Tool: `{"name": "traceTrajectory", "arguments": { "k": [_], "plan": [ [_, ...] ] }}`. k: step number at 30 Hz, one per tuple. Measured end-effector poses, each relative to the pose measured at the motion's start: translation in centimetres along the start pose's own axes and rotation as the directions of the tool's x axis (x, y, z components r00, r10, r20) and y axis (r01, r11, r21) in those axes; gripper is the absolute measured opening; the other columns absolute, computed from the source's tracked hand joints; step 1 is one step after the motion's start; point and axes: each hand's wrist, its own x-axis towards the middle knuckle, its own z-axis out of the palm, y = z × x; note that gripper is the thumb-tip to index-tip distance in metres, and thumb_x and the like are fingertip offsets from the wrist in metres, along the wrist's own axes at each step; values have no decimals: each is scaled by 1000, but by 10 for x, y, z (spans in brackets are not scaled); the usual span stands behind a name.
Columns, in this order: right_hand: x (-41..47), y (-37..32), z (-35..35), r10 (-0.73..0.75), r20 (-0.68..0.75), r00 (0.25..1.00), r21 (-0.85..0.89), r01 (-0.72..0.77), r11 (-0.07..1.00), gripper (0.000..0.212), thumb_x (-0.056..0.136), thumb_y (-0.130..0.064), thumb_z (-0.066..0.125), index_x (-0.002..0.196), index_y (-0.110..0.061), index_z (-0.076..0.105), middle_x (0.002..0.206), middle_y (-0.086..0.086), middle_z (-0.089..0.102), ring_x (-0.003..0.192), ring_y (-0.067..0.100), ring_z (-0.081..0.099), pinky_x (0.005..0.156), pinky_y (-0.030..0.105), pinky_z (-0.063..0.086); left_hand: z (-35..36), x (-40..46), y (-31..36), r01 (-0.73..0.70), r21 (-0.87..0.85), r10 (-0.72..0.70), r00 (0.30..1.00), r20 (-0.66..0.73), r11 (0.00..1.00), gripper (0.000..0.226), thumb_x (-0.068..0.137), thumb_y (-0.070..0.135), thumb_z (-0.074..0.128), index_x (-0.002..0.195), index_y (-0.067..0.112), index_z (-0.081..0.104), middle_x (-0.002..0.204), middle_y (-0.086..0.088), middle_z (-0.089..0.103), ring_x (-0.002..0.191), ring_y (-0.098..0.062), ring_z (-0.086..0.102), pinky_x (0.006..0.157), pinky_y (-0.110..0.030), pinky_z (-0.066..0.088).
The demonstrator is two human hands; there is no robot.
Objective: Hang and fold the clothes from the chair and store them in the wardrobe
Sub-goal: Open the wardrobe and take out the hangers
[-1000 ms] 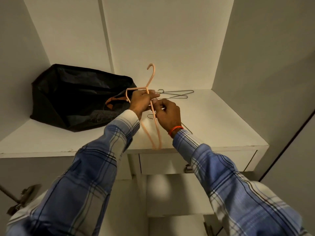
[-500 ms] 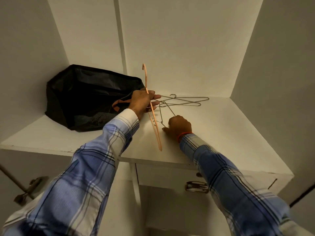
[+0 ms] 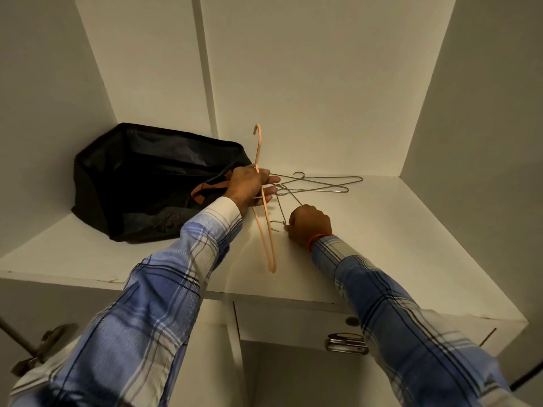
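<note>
White wardrobe panels fill the view, with a drawer front and its metal handle (image 3: pixel 346 346) nearest, under the shelf (image 3: pixel 396 259) that carries everything. Above the shelf's front edge, two plaid-sleeved arms reach in. The right hand (image 3: pixel 308 224) is closed into a fist on a wire hanger (image 3: pixel 286 198), its fingers curled near the small hook end; how tightly they pinch it is hard to tell from behind the knuckles. The left hand (image 3: pixel 249 186) is wrapped around the neck of a peach plastic hanger (image 3: pixel 266 230), held upright with its hook above the hand and its lower end hanging down over the shelf. Just beyond lie two more wire hangers (image 3: pixel 326 183) flat on the shelf, and to the left a black bag (image 3: pixel 141 177) sits against the back corner. No clothes or chair are in view, so the task looks barely begun: hangers are only being gathered, and hanging, folding and storing all remain.
</note>
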Motion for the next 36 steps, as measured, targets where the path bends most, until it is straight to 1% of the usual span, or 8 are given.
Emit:
{"name": "traceTrajectory", "arguments": {
  "k": [4,11,16,23,28,31,34,36],
  "plan": [
    [-2,-9,1,-60,-52,997,-137,52,989,32,89,-22,61,119,-10,60,119,12,58,108,32,59,87,37,47,-3,5,-1,10,18,-10,999,34,1000,23,102,16,47,121,8,58,86,3,71,68,-11,65,51,-20,52],
    [0,-19,-6,-127,68,990,-392,144,909,34,90,-25,59,120,-10,61,119,11,62,110,27,60,88,35,49,-7,10,-1,5,12,-6,998,64,1000,19,101,15,49,116,9,58,89,1,72,68,-12,66,52,-21,53],
    [2,-20,-13,-164,113,980,-418,197,887,34,90,-26,60,120,-11,62,117,8,63,109,26,61,90,34,47,-9,12,0,1,11,-2,996,86,1000,15,101,13,49,112,10,59,88,1,72,69,-13,66,54,-22,54],
    [10,1,-28,100,-197,975,122,-77,990,32,92,-23,49,116,-4,54,114,19,63,105,38,59,82,38,45,-5,14,-2,22,-8,-21,995,96,1000,14,101,13,48,111,9,57,90,-2,71,69,-13,65,54,-22,53],
    [20,-3,-52,326,-290,900,656,-62,752,23,91,-18,53,104,-2,66,106,16,69,102,33,63,85,33,50,6,18,-5,26,-14,-24,997,78,1000,17,99,7,51,114,4,57,97,-8,68,73,-18,67,58,-25,58],
    [19,-19,-63,281,-272,920,782,41,622,17,90,-12,55,101,-7,67,98,7,71,91,23,68,82,33,57,15,18,-5,-22,-6,23,996,83,1000,21,98,12,54,115,2,60,100,-12,67,79,-20,67,66,-30,60],
    [16,-30,-67,210,-262,942,856,126,501,13,91,-7,54,96,-7,67,77,-2,67,69,13,65,61,21,55,25,14,-1,-52,-73,58,995,83,996,31,101,27,51,117,2,62,89,-11,63,76,-18,63,52,-24,56],
    [19,-30,-66,158,-253,954,889,166,426,16,91,-7,54,92,-10,69,79,1,69,74,17,68,68,29,57,28,12,2,-57,-120,64,996,58,991,31,102,27,48,116,3,61,88,-10,64,77,-18,63,48,-23,54]
  ]
}}
